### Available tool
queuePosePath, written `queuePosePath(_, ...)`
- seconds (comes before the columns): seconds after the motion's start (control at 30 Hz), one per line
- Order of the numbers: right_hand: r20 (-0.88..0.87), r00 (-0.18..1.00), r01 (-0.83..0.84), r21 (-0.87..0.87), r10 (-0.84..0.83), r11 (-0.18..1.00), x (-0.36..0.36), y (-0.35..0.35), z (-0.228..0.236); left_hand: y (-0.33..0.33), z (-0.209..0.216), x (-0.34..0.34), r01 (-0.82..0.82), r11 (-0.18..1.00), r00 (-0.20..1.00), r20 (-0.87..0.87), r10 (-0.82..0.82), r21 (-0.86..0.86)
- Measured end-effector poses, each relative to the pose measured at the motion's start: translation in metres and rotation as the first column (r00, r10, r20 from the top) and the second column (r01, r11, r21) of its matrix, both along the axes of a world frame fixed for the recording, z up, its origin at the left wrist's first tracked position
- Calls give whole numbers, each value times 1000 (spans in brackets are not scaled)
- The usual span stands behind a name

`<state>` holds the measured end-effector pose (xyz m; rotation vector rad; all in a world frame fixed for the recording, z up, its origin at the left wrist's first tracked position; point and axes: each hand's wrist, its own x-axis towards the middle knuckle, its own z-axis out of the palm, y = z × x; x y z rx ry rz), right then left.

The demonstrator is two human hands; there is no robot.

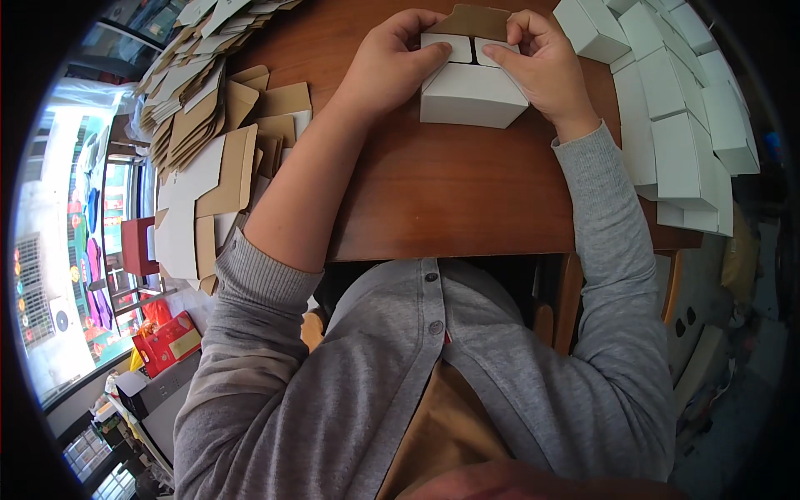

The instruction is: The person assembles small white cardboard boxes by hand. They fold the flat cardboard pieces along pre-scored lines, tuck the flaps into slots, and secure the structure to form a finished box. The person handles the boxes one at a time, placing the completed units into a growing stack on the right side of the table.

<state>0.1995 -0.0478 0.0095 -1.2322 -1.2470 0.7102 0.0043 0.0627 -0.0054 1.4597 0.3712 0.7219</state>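
Note:
A small white cardboard box (473,98) stands near the far side of the table, its brown-lined top flap (475,20) raised at the back. Two white panels lie across its opening with a dark narrow gap between them. My left hand (390,65) grips the box's left side, its thumb pressing on the left panel. On the other side, my right hand (548,73) holds the box, with its thumb on the right panel and its bent index finger by the raised flap. The fingertips behind the box are partly hidden.
Flattened white and brown cartons (204,167) are heaped along the left of the brown wooden table (450,200). Finished-looking white boxes (679,125) are stacked at the right. A red box (167,342) sits lower left, beside a bright window.

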Motion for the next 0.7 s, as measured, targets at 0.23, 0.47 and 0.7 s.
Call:
queuePosePath(0.23,94,995,-38,238,16,971,-23,-5,15,-7,5,-3,-19,989,999,46,12,146)
queuePosePath(0.47,232,970,17,241,-74,971,-11,-9,3,-16,20,-8,-148,916,988,20,152,373)
queuePosePath(0.7,122,990,51,207,-78,977,-25,-11,9,-19,20,-7,-204,915,979,51,199,347)
